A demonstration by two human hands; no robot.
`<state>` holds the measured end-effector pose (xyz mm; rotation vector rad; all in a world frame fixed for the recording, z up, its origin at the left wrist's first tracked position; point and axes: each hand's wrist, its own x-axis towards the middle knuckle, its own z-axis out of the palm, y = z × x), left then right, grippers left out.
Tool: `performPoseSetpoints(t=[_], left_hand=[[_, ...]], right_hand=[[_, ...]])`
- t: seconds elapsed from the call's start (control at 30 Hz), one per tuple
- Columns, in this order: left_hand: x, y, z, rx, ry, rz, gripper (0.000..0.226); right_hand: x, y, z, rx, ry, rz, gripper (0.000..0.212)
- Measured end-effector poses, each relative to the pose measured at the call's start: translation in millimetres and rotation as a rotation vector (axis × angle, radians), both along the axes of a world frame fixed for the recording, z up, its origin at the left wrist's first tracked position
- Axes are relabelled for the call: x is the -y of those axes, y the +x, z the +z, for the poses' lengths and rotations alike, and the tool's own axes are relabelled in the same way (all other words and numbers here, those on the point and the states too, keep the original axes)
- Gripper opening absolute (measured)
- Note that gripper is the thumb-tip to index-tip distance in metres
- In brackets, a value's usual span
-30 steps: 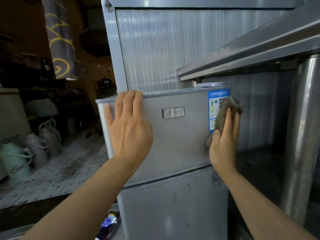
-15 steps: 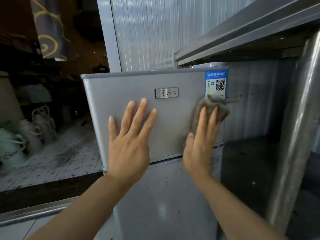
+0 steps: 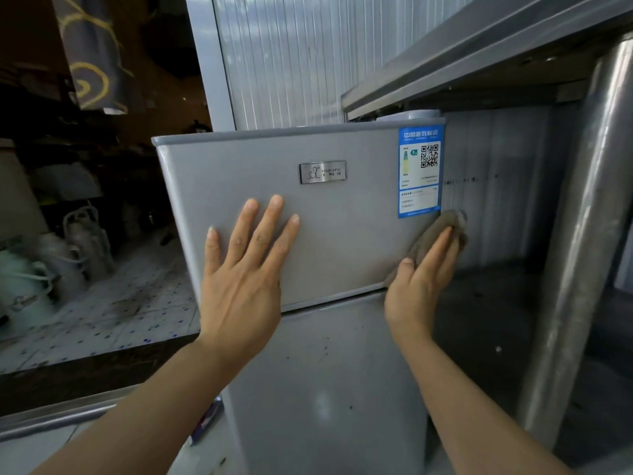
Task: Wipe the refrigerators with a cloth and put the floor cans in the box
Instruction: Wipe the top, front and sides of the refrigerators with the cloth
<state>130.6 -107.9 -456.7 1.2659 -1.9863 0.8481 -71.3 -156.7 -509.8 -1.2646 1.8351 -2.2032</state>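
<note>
A small grey two-door refrigerator point(image 3: 342, 234) stands in front of me, with a metal logo plate and a blue energy label point(image 3: 419, 173) on its upper door. My left hand point(image 3: 245, 269) lies flat on that door, fingers spread, holding nothing. My right hand point(image 3: 423, 279) presses a brown-grey cloth point(image 3: 445, 224) against the door's lower right corner, just under the label. A sliver of a blue and red can point(image 3: 205, 421) shows on the floor at the fridge's lower left, mostly hidden by my left forearm. No box is in view.
A steel shelf point(image 3: 479, 56) overhangs the fridge at the right, on a thick steel post point(image 3: 582, 234). A ribbed metal wall point(image 3: 291, 56) rises behind. At the left, white jugs point(image 3: 78, 234) stand on a tiled floor in a dark room.
My right hand slid the cloth down across the label, left, then right to the door's lower right corner. My left hand dropped from the door's top edge to its middle.
</note>
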Motion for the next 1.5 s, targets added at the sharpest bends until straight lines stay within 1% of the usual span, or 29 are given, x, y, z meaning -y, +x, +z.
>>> performPoseSetpoints(t=[0.1, 0.17, 0.2, 0.23, 0.33, 0.37, 0.43, 0.63, 0.8, 0.87, 0.93, 0.97, 1.0, 1.03, 1.1, 1.13, 1.17, 1.23, 1.37, 1.43, 1.5], left_hand=[[-2, -3, 0, -0.016, 0.005, 0.006, 0.087], [-4, -4, -1, -0.017, 0.003, 0.008, 0.088], [-4, -3, -1, -0.009, 0.002, 0.007, 0.089], [-4, -2, -1, 0.003, 0.002, 0.004, 0.089], [-3, 4, -2, 0.03, 0.002, -0.005, 0.087], [-2, 5, -3, 0.034, 0.003, -0.003, 0.087], [-4, 8, -6, 0.027, 0.001, 0.005, 0.087], [-15, 27, -27, -0.065, 0.022, 0.092, 0.086], [-23, 43, -38, -0.15, 0.016, 0.117, 0.079], [-24, 46, -39, -0.187, 0.008, 0.106, 0.077], [-24, 48, -42, -0.197, 0.003, 0.078, 0.075], [-25, 49, -44, -0.201, 0.005, 0.067, 0.075], [-26, 50, -47, -0.216, 0.016, 0.064, 0.075], [-27, 50, -49, -0.248, 0.039, 0.067, 0.077], [-30, 50, -56, -0.349, 0.116, 0.062, 0.082], [-31, 49, -61, -0.393, 0.156, 0.044, 0.084], [-33, 48, -65, -0.425, 0.188, 0.015, 0.085], [-35, 48, -73, -0.471, 0.218, -0.052, 0.084], [-36, 51, -74, -0.558, 0.192, -0.158, 0.081], [-36, 54, -71, -0.566, 0.19, -0.151, 0.079], [-36, 56, -71, -0.573, 0.208, -0.135, 0.08]], right_hand=[[-17, 40, -23, -0.205, -0.043, 0.025, 0.069], [-22, 42, -30, -0.303, -0.041, 0.047, 0.067], [-17, 31, -26, -0.294, -0.037, 0.04, 0.066], [-11, 19, -18, -0.238, -0.036, 0.021, 0.066], [4, -16, 8, 0.077, -0.017, 0.023, 0.062], [6, -21, 11, 0.13, -0.006, 0.032, 0.06], [5, -16, 5, 0.106, 0.018, 0.022, 0.062], [-14, 52, -24, -0.193, 0.0, -0.049, 0.067], [-34, 121, -45, -0.582, -0.009, 0.009, 0.076], [-36, 120, -48, -0.748, -0.045, 0.062, 0.072], [-32, 92, -48, -0.876, -0.079, 0.073, 0.065], [-30, 74, -49, -0.888, -0.068, 0.051, 0.064], [-28, 54, -50, -0.834, -0.031, 0.015, 0.064], [-26, 37, -51, -0.707, 0.025, -0.019, 0.065], [-22, 19, -50, -0.362, 0.131, -0.055, 0.065], [-21, 22, -50, -0.234, 0.155, -0.061, 0.066], [-21, 32, -49, -0.176, 0.153, -0.06, 0.067], [-27, 63, -53, -0.211, 0.092, -0.021, 0.069], [-48, 139, -80, -0.49, -0.046, 0.134, 0.065], [-50, 151, -86, -0.588, -0.077, 0.194, 0.062], [-46, 134, -86, -0.668, -0.105, 0.225, 0.058]])
